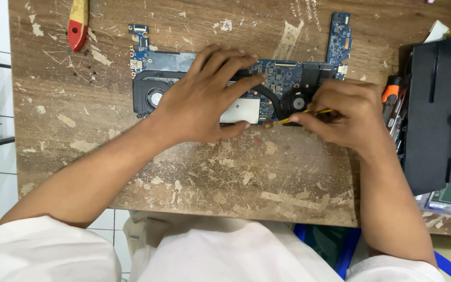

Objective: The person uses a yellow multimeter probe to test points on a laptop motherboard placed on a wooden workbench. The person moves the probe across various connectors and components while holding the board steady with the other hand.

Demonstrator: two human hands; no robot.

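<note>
Left hand [204, 99] pins motherboard [267, 78] mid-table; right hand [345, 117] pinches screwdriver [296, 118]

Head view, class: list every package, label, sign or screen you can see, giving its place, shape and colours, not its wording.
Pale sticker: a whitish rectangle on the blue circuit board, partly under the left hand.
Handwritten marks: faint white scribbles at the worn wooden table's top edge.
No packages or screens show.

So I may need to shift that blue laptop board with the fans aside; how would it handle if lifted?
The blue laptop board looks thin and flat, so probably light and slightly flexible. Exposed components suggest it is fragile. The left hand presses on it, hinting it slides easily.
</note>
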